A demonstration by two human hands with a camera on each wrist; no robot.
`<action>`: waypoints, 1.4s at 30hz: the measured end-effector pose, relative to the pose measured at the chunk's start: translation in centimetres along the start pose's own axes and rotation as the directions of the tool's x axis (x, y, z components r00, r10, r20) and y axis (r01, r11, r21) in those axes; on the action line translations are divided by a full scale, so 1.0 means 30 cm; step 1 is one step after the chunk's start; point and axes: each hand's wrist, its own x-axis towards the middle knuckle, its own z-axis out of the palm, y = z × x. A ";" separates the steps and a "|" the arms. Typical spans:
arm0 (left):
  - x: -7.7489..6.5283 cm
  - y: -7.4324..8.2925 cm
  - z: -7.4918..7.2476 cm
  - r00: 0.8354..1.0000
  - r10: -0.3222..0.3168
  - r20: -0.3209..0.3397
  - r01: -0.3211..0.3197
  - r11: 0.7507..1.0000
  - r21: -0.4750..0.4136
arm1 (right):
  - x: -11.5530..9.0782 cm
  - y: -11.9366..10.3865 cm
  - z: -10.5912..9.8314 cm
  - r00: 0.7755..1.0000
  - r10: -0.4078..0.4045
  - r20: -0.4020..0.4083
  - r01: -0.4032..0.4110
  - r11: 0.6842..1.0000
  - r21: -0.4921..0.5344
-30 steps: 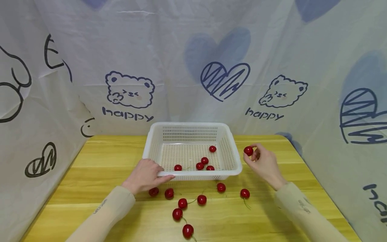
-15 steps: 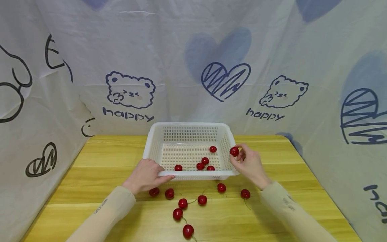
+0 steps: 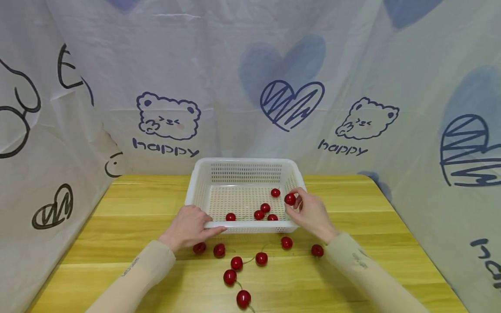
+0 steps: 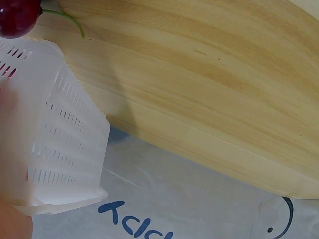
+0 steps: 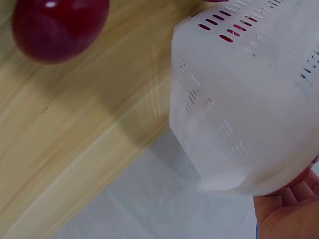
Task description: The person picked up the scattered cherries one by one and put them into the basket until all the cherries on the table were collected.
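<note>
A white perforated plastic basket (image 3: 246, 224) stands on the wooden table, with several red cherries (image 3: 265, 208) on its floor. My left hand (image 3: 188, 226) grips the basket's near left rim, thumb along the outside front. Over the basket's right side, my right hand (image 3: 311, 215) pinches a cherry (image 3: 290, 199) between thumb and fingertips. In the right wrist view the right hand (image 5: 294, 211) shows at the basket's edge, its cherry mostly hidden. Only a blurred part of the left hand (image 4: 15, 221) appears in the left wrist view, beside the basket wall (image 4: 70, 134).
Several loose cherries, some with stems, lie in front of the basket, among them a nearest cherry (image 3: 243, 299) and a rightmost cherry (image 3: 317, 250) beside the right sleeve. A printed curtain (image 3: 235, 87) hangs behind and at both sides of the table (image 3: 117, 217).
My right hand has moved left with its cherry, from beside the basket across the right rim to above the inside. The left hand and the basket have stayed put.
</note>
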 end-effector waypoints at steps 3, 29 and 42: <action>-0.002 -0.003 -0.004 1.000 -0.003 0.005 0.003 1.000 0.000 | 0.006 -0.009 0.015 1.000 -0.012 0.013 0.012 1.000 -0.021; -0.021 -0.024 -0.020 1.000 -0.008 -0.009 0.008 1.000 0.019 | 0.020 -0.050 0.075 0.999 -0.026 0.041 0.033 0.983 -0.181; -0.006 0.001 -0.005 1.000 0.016 0.004 -0.016 1.000 0.014 | -0.023 -0.038 0.084 0.994 -0.010 0.113 0.025 0.991 -0.133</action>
